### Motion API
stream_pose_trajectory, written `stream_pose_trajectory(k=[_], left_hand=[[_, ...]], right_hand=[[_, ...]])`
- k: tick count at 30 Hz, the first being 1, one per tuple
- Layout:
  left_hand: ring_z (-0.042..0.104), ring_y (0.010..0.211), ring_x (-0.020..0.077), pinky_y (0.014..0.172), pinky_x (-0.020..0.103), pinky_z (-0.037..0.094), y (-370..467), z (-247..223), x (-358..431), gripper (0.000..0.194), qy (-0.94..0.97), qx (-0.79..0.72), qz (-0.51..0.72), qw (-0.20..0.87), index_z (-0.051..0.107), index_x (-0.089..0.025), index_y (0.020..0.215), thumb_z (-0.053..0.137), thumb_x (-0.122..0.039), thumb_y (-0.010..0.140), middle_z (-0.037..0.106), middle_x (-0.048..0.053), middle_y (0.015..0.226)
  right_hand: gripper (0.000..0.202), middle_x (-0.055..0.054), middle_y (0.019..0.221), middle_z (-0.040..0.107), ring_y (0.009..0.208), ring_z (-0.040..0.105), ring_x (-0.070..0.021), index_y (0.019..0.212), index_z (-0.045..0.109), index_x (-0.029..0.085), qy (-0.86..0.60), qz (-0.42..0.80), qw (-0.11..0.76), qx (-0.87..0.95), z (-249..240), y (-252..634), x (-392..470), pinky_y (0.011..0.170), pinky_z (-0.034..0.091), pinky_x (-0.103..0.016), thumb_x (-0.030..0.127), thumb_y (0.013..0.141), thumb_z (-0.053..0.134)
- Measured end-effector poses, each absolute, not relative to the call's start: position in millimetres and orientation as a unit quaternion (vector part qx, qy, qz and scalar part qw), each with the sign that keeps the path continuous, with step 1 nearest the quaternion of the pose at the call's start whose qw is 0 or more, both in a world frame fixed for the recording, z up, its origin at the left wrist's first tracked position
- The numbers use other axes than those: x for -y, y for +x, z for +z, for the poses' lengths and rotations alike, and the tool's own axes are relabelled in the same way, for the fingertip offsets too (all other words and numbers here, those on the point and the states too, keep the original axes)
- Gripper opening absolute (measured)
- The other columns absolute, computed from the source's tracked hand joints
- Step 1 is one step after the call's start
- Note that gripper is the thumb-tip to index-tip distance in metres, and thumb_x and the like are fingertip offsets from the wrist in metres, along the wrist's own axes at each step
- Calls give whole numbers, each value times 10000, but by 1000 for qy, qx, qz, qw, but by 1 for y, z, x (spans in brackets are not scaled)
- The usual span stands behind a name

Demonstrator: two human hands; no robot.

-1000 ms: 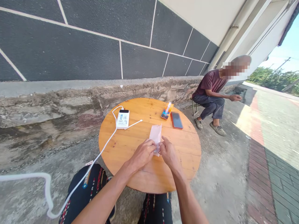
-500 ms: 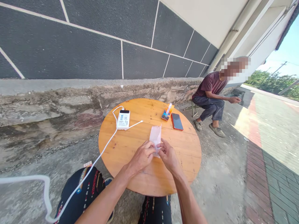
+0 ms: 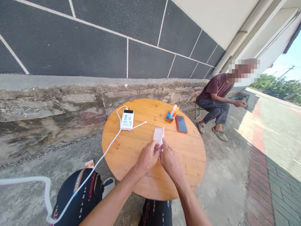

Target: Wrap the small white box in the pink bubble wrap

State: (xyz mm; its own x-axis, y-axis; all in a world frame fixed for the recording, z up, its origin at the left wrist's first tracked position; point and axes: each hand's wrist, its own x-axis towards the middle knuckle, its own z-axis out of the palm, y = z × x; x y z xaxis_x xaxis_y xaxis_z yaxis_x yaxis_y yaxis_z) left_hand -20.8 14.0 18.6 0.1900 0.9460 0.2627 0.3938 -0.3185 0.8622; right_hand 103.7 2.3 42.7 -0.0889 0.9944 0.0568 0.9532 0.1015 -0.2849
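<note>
A thin, pale pinkish-white sheet [image 3: 159,135], paper or soft plastic, stands up from between my fingers over the round wooden table [image 3: 122,150]. My left hand [image 3: 148,155] pinches its near end from the left. From the right, my right hand [image 3: 169,157] grips the same end, its index finger stretched along the sheet's edge. The two sets of fingertips meet, and the lower part of the sheet is mostly hidden behind them. Beyond my right hand lie an orange tape dispenser [image 3: 172,113] and a red-edged phone [image 3: 181,124].
A white power bank [image 3: 127,120] with a white cable [image 3: 110,143] rests at the table's left; the cable runs down across my leg. A small box [image 3: 89,164] is on the ground by my knee. Another person [image 3: 216,91] sits on a stool at the right, near the wall.
My hands have drawn together around the sheet's near end, covering more of it. My right index finger has moved up along its edge. The whole view has shifted slightly.
</note>
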Motion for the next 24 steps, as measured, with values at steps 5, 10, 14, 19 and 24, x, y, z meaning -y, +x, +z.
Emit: stream_pose_trajectory(k=[5, 10, 14, 19, 24], left_hand=[[602, 749, 152, 653, 247, 431, -8, 21, -17, 136, 649, -538, 422, 332, 534, -199, 828, 557, -333, 818, 638, 15, 813], [591, 758, 160, 670, 262, 417, -2, 19, -17, 110, 649, -560, 414, 306, 538, -192, 800, 573, -296, 801, 626, 13, 791], [581, 805, 158, 703, 262, 417, 0, 14, -16, 11, 669, -541, 425, 283, 532, -194, 793, 533, -189, 803, 618, 15, 818], [563, 844, 161, 727, 261, 419, -1, 12, -14, 149, 689, -529, 418, 266, 538, -201, 838, 491, -81, 763, 603, 12, 847], [545, 865, 172, 740, 268, 408, -3, 16, -12, 202, 723, -510, 400, 238, 549, -203, 825, 455, -43, 745, 595, 14, 840]], right_hand=[[622, -176, 1028, 662, 937, 633, -264, 1433, 207, 60, -636, 47, 140, 758, 34, 106, 5, 780, 489, -360, 67, 833, 372], [656, -165, 1008, 665, 874, 632, -266, 1456, 128, 68, -606, 27, 182, 774, 26, 112, 11, 763, 503, -393, 72, 834, 335], [683, -138, 1068, 657, 935, 630, -238, 1460, 116, 112, -578, 67, 244, 776, 25, 118, 12, 809, 507, -379, 66, 812, 325], [666, -80, 1063, 666, 847, 643, -198, 1439, 184, 173, -565, 142, 309, 752, 21, 123, 8, 763, 519, -358, 76, 798, 337], [531, -51, 999, 664, 662, 619, -135, 1343, 357, 187, -546, 242, 380, 706, 14, 139, -1, 649, 517, -292, 119, 816, 361]])
